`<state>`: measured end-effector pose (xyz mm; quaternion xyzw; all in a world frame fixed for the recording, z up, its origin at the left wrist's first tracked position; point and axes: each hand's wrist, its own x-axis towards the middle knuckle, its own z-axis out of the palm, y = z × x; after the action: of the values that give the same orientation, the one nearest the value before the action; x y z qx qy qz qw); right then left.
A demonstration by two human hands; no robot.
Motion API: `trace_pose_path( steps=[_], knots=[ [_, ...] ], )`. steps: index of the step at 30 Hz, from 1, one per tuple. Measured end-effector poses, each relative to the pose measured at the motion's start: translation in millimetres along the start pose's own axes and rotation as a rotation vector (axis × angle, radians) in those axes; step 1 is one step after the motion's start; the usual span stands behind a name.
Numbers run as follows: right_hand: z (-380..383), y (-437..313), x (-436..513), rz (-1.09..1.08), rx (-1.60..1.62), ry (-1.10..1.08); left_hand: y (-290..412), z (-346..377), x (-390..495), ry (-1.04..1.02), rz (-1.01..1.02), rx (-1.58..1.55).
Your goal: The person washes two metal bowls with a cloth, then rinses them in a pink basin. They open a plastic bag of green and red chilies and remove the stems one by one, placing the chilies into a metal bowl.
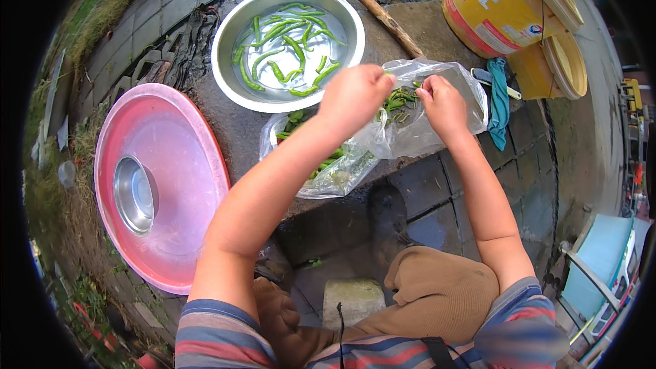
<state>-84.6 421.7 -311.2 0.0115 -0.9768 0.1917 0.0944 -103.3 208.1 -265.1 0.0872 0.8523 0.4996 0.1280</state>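
My left hand (356, 93) has thumb and fingers pinched together, with a yellow-green bit, apparently a pepper piece, showing at the fingertips. The rest of that piece is hidden. Pinched in my right hand (445, 105) is a small green stem piece (417, 84). Both hands hover over an open clear plastic bag (441, 138) with green stems and scraps (401, 100) inside. Behind my left forearm, a second clear bag (333, 182) holds more green peppers, partly covered. Long green peppers (294, 51) lie in water in a metal basin (223, 56) beyond my left hand.
A pink plastic basin (189, 174) with a metal bowl (134, 195) inside stands at left. On the slab's right are a wooden stick (392, 25), a teal cloth (497, 105) and a brush (482, 76). Yellow buckets (482, 15) stand at far right. A stone block (353, 300) lies between my legs.
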Motion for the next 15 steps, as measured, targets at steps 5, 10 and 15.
trace_pose_path(
  steps=[5, 10, 15],
  knots=[
    [23.5, 22.1, -1.3, 0.012, -0.073, -0.19, -34.6, -49.6, 28.7, 0.447, 0.099, 0.534],
    [53.1, 24.5, 6.0, -0.043, -0.136, -0.244, -50.1, -30.9, 26.0, 0.449, 0.305, 0.427],
    [62.6, 32.7, 14.0, 0.008, -0.137, -0.244, -28.7, -17.6, 13.8, 0.23, 0.385, 0.103]
  ],
)
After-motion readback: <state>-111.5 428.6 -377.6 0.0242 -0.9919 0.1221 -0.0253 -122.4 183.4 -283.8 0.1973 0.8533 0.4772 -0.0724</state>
